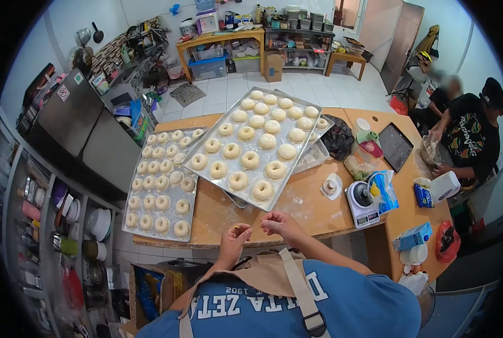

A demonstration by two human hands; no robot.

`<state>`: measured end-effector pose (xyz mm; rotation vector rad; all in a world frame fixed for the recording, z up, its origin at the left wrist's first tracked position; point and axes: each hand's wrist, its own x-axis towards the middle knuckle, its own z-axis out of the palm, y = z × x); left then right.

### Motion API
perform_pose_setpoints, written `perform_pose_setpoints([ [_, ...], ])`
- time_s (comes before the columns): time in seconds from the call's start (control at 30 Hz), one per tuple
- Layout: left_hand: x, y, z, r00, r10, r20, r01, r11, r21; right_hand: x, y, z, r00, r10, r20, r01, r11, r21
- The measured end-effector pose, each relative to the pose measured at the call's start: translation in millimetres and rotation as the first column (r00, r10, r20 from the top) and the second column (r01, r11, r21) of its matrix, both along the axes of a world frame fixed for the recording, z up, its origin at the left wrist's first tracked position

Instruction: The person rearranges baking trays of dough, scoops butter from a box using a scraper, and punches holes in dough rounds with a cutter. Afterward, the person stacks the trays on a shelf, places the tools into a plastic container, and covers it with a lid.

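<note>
Both my hands hover over the near edge of the wooden table, close together but apart. My left hand [236, 235] has its fingers curled in, with a tiny yellowish spot by them that I cannot identify. The fingertips of my right hand [279, 224] are pinched together; anything between them is too small to make out. Just beyond my hands lies a metal tray [217, 183] of pale ring-shaped dough pieces [238, 180] in rows, its near corner closest to my right hand. Another tray [171, 234] of dough rings lies left of it, partly under its edge.
More trays sit beneath the upper tray. To the right are a kitchen scale [361, 204], a black plastic bag [337, 138], a dark empty tray [395, 147] and a blue carton [414, 235]. A co-worker [465, 135] handles a bag at the table's right side.
</note>
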<state>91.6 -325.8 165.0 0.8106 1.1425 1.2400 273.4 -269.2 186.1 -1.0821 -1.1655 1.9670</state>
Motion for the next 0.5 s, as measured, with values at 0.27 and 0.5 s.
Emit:
perform_pose_setpoints([
  [0.27,12,15,4,0.998,-0.050,0.039,0.048,0.997,0.067,-1,9,-2,0.998,-0.014,-0.063,0.014,1.000,0.000],
  [0.5,11,22,4,0.995,-0.045,0.093,0.037,0.996,0.080,0,11,1,0.996,-0.031,-0.083,0.031,1.000,0.000],
])
